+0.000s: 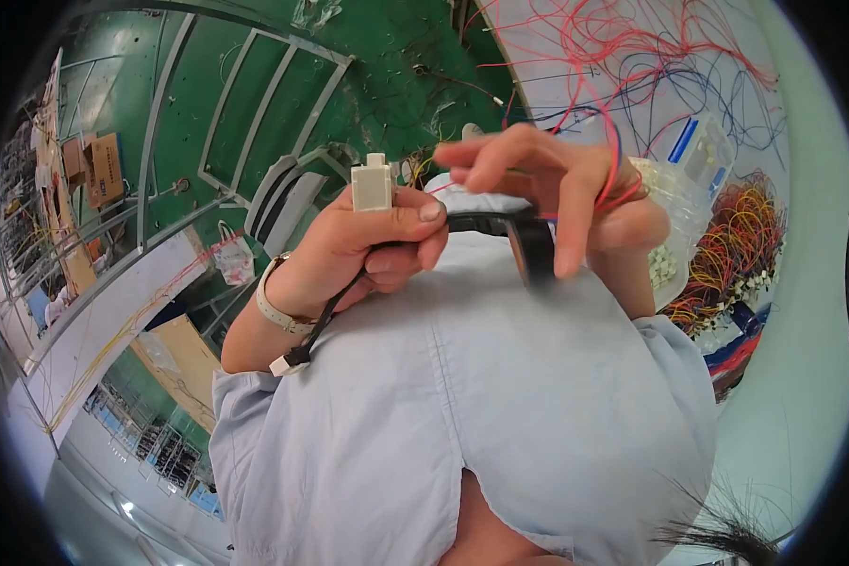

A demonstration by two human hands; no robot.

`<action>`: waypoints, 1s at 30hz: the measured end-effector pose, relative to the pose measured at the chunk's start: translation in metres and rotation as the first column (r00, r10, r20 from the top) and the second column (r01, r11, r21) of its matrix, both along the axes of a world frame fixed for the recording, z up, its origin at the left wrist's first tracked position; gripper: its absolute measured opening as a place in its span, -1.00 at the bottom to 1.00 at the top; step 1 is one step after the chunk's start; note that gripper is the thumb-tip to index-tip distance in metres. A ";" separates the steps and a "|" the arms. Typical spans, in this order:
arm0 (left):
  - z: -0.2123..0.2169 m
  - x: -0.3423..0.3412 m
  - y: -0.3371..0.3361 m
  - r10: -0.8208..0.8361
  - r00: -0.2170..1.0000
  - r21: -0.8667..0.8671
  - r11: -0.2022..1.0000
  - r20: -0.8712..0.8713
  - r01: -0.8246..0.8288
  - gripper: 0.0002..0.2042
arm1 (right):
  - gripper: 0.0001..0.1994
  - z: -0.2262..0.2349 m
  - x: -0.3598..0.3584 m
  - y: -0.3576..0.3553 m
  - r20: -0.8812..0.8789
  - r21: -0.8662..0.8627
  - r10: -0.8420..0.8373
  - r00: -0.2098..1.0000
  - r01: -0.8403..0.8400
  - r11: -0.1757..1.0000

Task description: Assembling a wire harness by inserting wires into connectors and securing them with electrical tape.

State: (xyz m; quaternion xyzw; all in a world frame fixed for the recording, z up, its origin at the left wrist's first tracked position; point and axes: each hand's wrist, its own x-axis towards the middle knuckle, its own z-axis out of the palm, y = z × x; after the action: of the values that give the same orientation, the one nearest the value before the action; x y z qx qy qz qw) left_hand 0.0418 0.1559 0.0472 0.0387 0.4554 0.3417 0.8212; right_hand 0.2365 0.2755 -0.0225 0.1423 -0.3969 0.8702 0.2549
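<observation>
The left hand (pixel 373 250) is closed round a small cream plastic connector block (pixel 372 185), pinched upright under the thumb, with a black cable (pixel 323 316) trailing below the wrist. The right hand (pixel 557 189) pinches a thin red wire (pixel 615 160), its end near but seemingly not yet in the block. Both hands are close over the pale blue shirt (pixel 462 396); loose wires crowd the white table (pixel 802 311) to the right.

Bright even light, soft shadows, strong fisheye bending, dark rim, slight motion blur on fingers (pixel 538 255)
</observation>
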 end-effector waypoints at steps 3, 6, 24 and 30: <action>-0.009 -0.007 -0.002 -0.012 0.999 0.067 0.998 -0.042 0.015 -0.68 | -0.45 -0.004 0.008 0.004 0.244 -0.073 0.001 0.970 0.018 0.997; -0.007 -0.004 -0.003 0.012 0.998 0.078 0.997 -0.068 -0.007 -0.68 | -0.64 0.023 0.006 -0.007 0.644 0.040 -0.108 0.758 0.108 0.993; 0.022 -0.030 -0.009 0.005 0.930 0.027 1.000 -0.367 0.006 -0.80 | -0.74 0.007 0.145 0.084 0.710 0.381 -0.367 0.601 0.111 0.918; 0.006 -0.010 0.014 -0.024 0.901 0.108 0.991 -0.433 0.079 -0.81 | -0.65 -0.212 0.184 0.140 0.396 0.806 -0.873 -0.285 -0.348 0.479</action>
State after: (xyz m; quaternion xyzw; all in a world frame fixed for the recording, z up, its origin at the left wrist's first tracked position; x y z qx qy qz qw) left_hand 0.0320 0.1704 0.0534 0.1758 0.6026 0.3302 0.7050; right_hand 0.4201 0.4157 -0.2341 -0.5996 -0.7622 0.2430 0.0209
